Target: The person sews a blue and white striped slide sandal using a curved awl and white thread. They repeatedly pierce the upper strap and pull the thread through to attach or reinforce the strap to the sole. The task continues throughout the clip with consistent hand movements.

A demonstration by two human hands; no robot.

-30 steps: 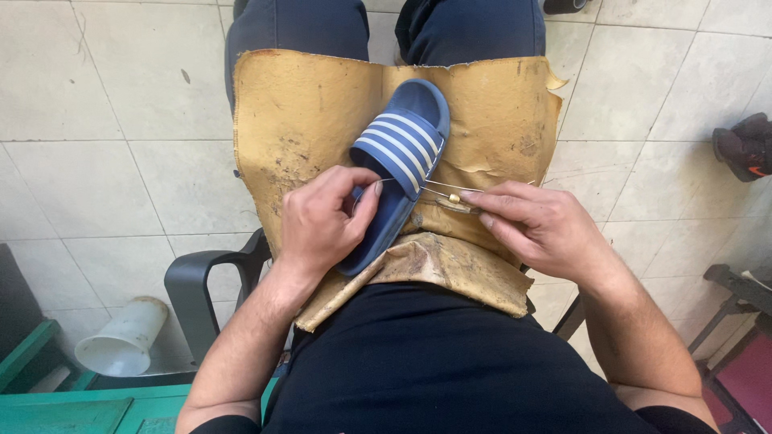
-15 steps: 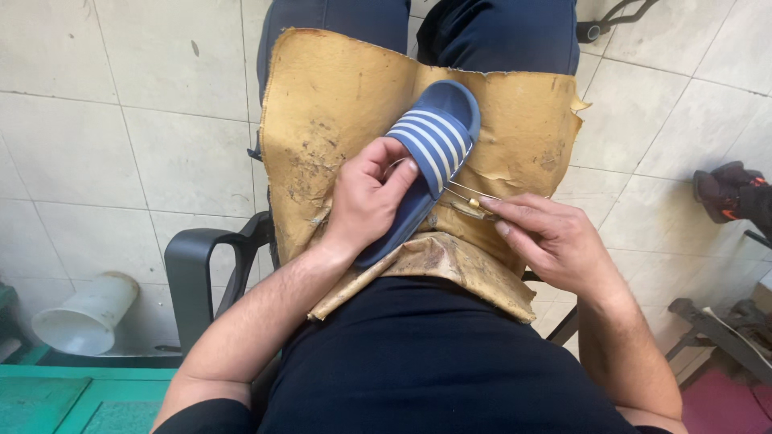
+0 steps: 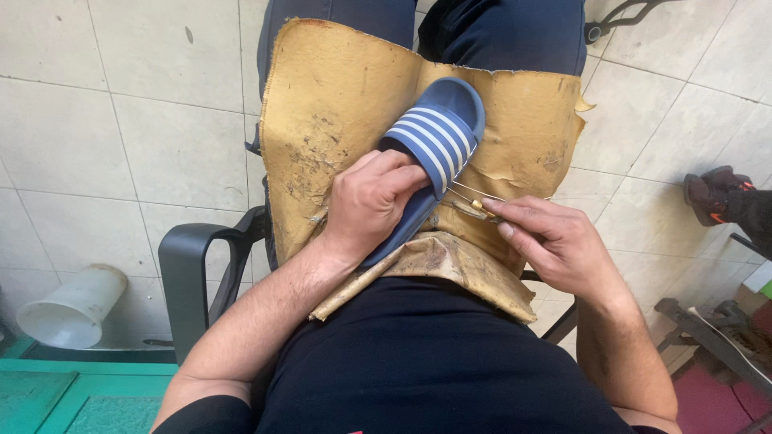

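A seated person repairs a blue slide sandal [image 3: 426, 157] with white stripes, laid on a worn tan leather sheet [image 3: 338, 112] draped over the lap. Nearest the body, the left hand [image 3: 371, 202] is closed around the sandal's heel end and side, thumb over the strap edge, pinning it near the middle of the sheet's near edge. The right hand [image 3: 555, 241] is pinched shut on a small awl-like tool [image 3: 474, 207] beside the sole, with light threads [image 3: 466, 191] running from the sandal's edge to the fingertips. Done well, this stitch seems to call for a steady left-hand clamp, thread kept taut and clear of tangles, and the tool point angled away from the holding fingers. Farther out, the sandal's toe points toward the knees, in dark trousers. A black chair arm [image 3: 193, 265] shows at left, a white bucket [image 3: 72, 309] lies on the tiled floor [image 3: 121, 120], and a dark shoe [image 3: 716, 197] sits at right.
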